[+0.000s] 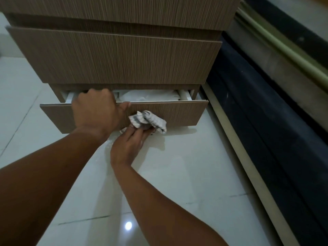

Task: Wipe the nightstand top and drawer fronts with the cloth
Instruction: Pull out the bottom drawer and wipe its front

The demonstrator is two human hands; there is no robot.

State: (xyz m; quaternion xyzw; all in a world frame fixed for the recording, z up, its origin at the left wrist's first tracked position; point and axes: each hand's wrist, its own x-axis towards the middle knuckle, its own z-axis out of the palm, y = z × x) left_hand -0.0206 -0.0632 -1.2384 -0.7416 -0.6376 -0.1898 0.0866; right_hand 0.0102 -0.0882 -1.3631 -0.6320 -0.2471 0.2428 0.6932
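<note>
The wood-grain nightstand (124,57) fills the upper half of the view. Its bottom drawer (181,112) is pulled partly out, with white fabric (150,95) showing inside. My left hand (95,109) grips the top edge of that drawer front, thumb on the outer face. My right hand (131,141) holds a crumpled white and grey striped cloth (150,120) pressed against the lower middle of the same drawer front. The middle drawer front (120,59) above sticks out slightly. The nightstand top is out of view.
Glossy white floor tiles (186,174) lie under my arms, with a lamp reflection near the bottom. A dark blue bed base (257,107) with a pale strip along the floor runs down the right side, close to the nightstand.
</note>
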